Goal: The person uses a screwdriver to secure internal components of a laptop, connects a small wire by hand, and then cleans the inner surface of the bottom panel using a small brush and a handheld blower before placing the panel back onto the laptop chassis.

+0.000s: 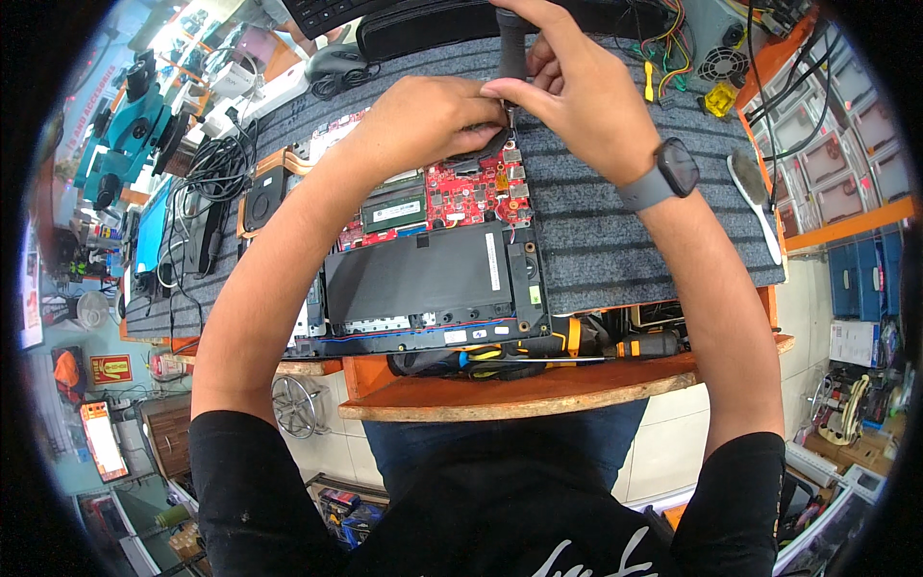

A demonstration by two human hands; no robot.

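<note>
An opened laptop base [536,288] lies on the mat in front of me, showing its red circuit board [466,197], a memory module [394,213] and a flat black battery [413,274]. My right hand [586,101] is closed around the dark handle of a screwdriver [513,48], held upright over the base's far right corner. Its shaft points down at that corner, but the tip is too small to make out. My left hand [428,113] reaches across the board to the same spot, fingers bent together beside the shaft. What they pinch is hidden.
A fan with copper pipes [264,200] sits at the base's left. The striped grey mat [606,240] also carries a white-handled brush [755,202], a yellow tool [649,82] and coiled black cables [216,168]. Below, an open drawer [538,389] holds several tools.
</note>
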